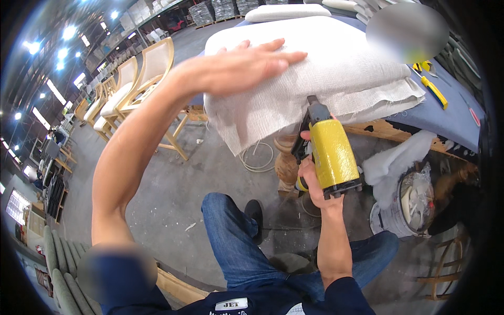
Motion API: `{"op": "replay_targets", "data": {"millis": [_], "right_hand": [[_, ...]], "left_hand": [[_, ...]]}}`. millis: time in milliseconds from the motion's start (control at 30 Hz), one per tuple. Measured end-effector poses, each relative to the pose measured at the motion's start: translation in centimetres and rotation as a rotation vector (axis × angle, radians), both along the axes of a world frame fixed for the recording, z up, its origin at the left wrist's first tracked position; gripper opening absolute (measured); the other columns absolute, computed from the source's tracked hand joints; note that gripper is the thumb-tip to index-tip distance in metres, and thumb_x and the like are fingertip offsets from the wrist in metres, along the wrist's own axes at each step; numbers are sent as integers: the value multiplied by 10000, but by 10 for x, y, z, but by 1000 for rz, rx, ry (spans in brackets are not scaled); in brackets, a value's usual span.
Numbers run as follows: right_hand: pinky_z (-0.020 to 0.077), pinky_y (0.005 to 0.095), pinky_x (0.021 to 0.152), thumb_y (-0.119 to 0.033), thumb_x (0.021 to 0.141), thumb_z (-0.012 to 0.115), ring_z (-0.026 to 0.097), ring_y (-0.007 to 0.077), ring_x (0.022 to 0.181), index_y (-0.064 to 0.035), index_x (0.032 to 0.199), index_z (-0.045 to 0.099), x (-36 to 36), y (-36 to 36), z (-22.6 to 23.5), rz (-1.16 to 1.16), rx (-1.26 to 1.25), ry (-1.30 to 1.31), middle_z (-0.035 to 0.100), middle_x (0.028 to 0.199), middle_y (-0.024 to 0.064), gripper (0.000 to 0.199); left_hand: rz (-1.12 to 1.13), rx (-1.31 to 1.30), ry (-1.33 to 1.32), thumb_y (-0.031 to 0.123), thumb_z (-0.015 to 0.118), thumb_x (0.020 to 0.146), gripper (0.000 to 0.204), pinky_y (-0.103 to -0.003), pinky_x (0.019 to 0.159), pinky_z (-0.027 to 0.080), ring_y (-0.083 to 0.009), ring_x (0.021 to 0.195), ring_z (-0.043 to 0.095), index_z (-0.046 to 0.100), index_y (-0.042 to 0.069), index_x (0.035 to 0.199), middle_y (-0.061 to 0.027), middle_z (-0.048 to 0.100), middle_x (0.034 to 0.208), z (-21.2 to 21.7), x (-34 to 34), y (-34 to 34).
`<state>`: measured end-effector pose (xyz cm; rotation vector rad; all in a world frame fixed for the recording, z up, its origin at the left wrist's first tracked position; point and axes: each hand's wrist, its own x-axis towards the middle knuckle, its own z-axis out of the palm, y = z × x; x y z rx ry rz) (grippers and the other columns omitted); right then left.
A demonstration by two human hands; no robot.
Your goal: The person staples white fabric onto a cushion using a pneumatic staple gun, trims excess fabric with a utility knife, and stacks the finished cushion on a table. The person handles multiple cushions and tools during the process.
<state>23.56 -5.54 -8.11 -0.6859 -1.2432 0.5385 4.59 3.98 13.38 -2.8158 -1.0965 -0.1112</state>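
1. Head view: the largest thing is the upholstered cushion point(336, 58), off-white and padded, lying on a blue-covered worktable point(451, 113). Its woven fabric cover point(247, 118) hangs loose over the near edge, with layered flaps spreading out to the right.
2. The concrete floor point(173, 178) fills the lower middle, with the person's jeans-clad legs and a dark shoe over it.
3. A row of wooden chairs point(139, 79) with pale seats stands to the left, well apart from the table.
4. A white bucket point(401, 210) stuffed with plastic and wadding sits on the floor at right, under the table's edge, with a lump of white batting just above it.
5. The left hand point(247, 65) lies flat and open on top of the cushion, fingers stretched out and pressing the fabric down; it grasps nothing.
6. The staple gun point(331, 152), yellow-bodied with a black nose, points up at the underside of the hanging fabric, its tip touching or just under the cloth edge.
7. The right hand point(310, 181) is wrapped tightly around the staple gun's handle from the left, below the table edge.
8. A yellow-handled tool point(433, 89) lies on the blue surface to the right of the cushion.
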Motion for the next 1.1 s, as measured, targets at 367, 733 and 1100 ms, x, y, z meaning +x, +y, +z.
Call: {"op": "replay_targets", "data": {"millis": [367,733,1100], "right_hand": [[554,307,972,-4,797,672,728,193,1034,66,1535,458,5,-3,-7,49,-48,1,760,1148,138,772],[587,297,887,-20,768,718,770,210,952,67,1458,563,-24,-21,-8,-73,-227,20,761,1154,160,712],[582,296,892,-48,759,757,765,200,947,74,1483,532,-25,-24,-6,-57,-232,65,763,1158,157,769]], "left_hand": [[199,369,38,640,256,1097,578,-806,1179,242,-606,1522,251,339,451,1638,-117,233,1755,-46,8,-25],[55,757,17,418,764,916,734,-738,1041,475,-556,1297,564,445,480,1574,-96,435,1649,-79,15,-38],[55,798,1,396,823,853,812,-666,1009,519,-495,1238,615,450,501,1567,-97,497,1597,-81,17,-34]]}}
